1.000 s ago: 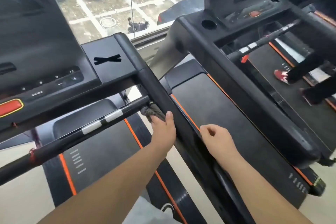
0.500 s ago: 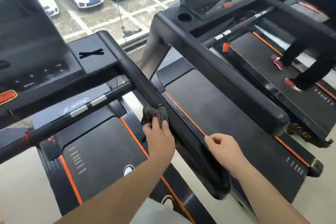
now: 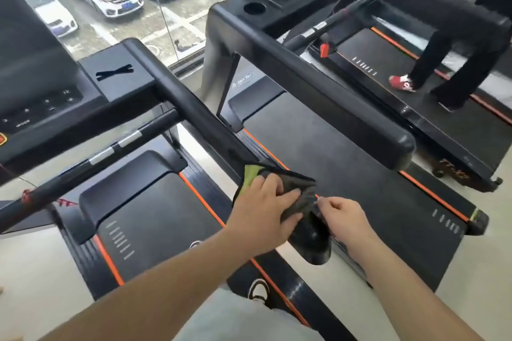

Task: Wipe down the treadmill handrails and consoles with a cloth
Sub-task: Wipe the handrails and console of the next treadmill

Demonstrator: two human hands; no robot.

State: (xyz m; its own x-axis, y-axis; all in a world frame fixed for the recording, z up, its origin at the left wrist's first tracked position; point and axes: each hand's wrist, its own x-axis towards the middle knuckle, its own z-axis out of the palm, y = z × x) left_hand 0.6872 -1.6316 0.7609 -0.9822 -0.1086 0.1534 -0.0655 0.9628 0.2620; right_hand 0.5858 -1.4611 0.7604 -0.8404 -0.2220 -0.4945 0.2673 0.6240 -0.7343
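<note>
A black side handrail (image 3: 199, 116) runs from the near treadmill's console (image 3: 41, 97) down toward me. Close to the rail's rounded end lies a dark grey cloth with a green edge (image 3: 297, 188), draped over the rail. My left hand (image 3: 266, 210) grips the cloth and the rail together. My right hand (image 3: 340, 216) hovers just right of the cloth, fingers loosely curled, its fingertips at the cloth's edge. Whether it pinches the cloth cannot be told. A thinner crossbar (image 3: 110, 149) with silver sensor bands passes under the console.
A second treadmill stands to the right with its own thick handrail (image 3: 318, 85) and cup holder (image 3: 254, 7). On a third treadmill, another person's legs (image 3: 432, 63) in dark trousers and red shoes stand. A window with parked cars lies ahead.
My left hand has slid the cloth down the handrail toward its near end, and the cloth has spread out wider. My right hand has come in closer to the cloth.
</note>
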